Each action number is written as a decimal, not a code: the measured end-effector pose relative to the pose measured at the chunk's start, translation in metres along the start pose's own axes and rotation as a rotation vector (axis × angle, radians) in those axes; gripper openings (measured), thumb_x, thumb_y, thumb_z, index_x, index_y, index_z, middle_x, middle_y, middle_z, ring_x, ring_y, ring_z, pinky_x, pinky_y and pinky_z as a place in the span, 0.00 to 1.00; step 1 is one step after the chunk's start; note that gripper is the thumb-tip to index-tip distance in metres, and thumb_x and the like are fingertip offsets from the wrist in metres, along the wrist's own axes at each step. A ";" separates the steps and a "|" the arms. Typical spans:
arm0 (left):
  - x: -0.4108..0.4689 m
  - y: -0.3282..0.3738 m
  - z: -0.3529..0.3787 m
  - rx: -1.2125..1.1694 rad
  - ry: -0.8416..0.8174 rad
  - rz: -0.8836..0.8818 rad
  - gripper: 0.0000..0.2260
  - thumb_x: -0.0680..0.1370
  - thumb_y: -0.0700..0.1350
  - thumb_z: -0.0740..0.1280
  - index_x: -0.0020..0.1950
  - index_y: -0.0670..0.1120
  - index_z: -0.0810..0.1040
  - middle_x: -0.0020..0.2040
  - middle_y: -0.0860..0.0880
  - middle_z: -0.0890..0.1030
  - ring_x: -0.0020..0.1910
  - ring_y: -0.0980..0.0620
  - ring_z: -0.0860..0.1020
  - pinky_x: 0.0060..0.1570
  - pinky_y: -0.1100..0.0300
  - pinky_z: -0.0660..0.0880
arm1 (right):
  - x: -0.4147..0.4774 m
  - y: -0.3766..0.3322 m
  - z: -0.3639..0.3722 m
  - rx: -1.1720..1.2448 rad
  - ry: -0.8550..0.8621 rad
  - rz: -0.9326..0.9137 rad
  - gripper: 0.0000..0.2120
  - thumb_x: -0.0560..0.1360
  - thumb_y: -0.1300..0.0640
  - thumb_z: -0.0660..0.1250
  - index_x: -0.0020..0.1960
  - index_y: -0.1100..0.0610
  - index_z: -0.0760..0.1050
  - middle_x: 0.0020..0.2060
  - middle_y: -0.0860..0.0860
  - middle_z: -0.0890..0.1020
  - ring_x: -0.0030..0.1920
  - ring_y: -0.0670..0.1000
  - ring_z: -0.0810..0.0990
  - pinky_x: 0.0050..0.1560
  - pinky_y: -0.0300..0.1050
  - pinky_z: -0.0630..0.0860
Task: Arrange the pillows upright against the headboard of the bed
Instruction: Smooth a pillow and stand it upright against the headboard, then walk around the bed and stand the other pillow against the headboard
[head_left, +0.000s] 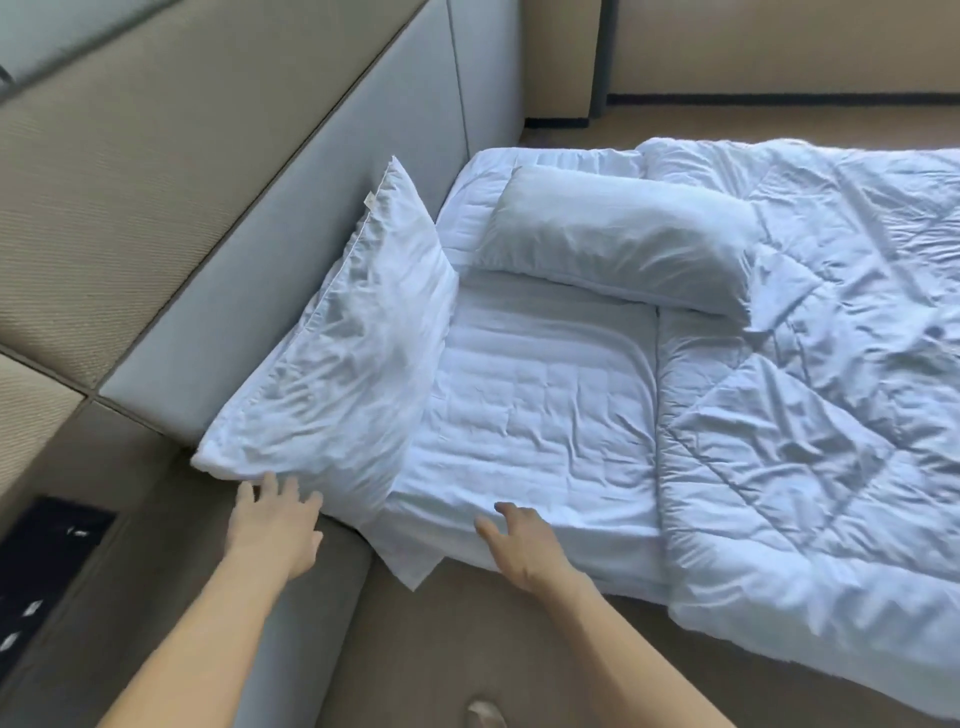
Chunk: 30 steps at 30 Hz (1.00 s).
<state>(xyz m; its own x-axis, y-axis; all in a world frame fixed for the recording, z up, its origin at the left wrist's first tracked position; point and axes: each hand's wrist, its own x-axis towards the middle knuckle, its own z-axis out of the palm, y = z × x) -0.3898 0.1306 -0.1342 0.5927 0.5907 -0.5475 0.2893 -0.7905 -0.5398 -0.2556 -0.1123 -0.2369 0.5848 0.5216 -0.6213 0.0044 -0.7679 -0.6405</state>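
Note:
A white pillow (343, 358) leans upright against the grey padded headboard (291, 228) at the near side of the bed. A second white pillow (623, 239) lies flat on the mattress at the far side, partly resting on the duvet's edge. My left hand (272, 525) is open with fingers spread, just below the near corner of the upright pillow, barely touching or just off it. My right hand (519, 545) is open over the near edge of the white sheet (530, 405), holding nothing.
A crumpled white duvet (810, 374) covers the right part of the bed. Beige padded wall panels (119, 171) rise behind the headboard. A dark panel (47, 561) sits on the low ledge at the left. Beige floor (467, 623) lies below my arms.

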 end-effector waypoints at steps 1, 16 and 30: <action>-0.009 0.026 -0.009 -0.056 0.009 0.060 0.26 0.83 0.59 0.54 0.80 0.53 0.59 0.79 0.43 0.60 0.79 0.39 0.55 0.75 0.44 0.57 | -0.016 0.022 -0.016 0.004 0.047 0.023 0.33 0.78 0.34 0.54 0.76 0.52 0.64 0.73 0.56 0.68 0.71 0.58 0.69 0.70 0.55 0.66; -0.238 0.502 -0.122 -0.266 0.025 0.842 0.29 0.81 0.67 0.47 0.81 0.59 0.55 0.83 0.46 0.54 0.81 0.42 0.50 0.78 0.42 0.51 | -0.366 0.406 -0.138 0.463 0.465 0.779 0.32 0.75 0.32 0.53 0.71 0.50 0.70 0.68 0.55 0.69 0.67 0.58 0.70 0.67 0.57 0.69; -0.322 0.729 -0.227 0.256 0.227 1.295 0.28 0.82 0.67 0.44 0.81 0.60 0.52 0.83 0.45 0.52 0.82 0.41 0.47 0.78 0.39 0.47 | -0.450 0.519 -0.194 0.621 0.527 1.047 0.31 0.77 0.35 0.52 0.70 0.54 0.71 0.70 0.58 0.68 0.69 0.60 0.65 0.69 0.59 0.64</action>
<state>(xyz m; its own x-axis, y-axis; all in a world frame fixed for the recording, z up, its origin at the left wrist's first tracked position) -0.1989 -0.6724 -0.2062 0.4491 -0.6154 -0.6477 -0.7051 -0.6894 0.1661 -0.3595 -0.8177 -0.2023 0.3279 -0.5227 -0.7870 -0.9252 -0.3461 -0.1556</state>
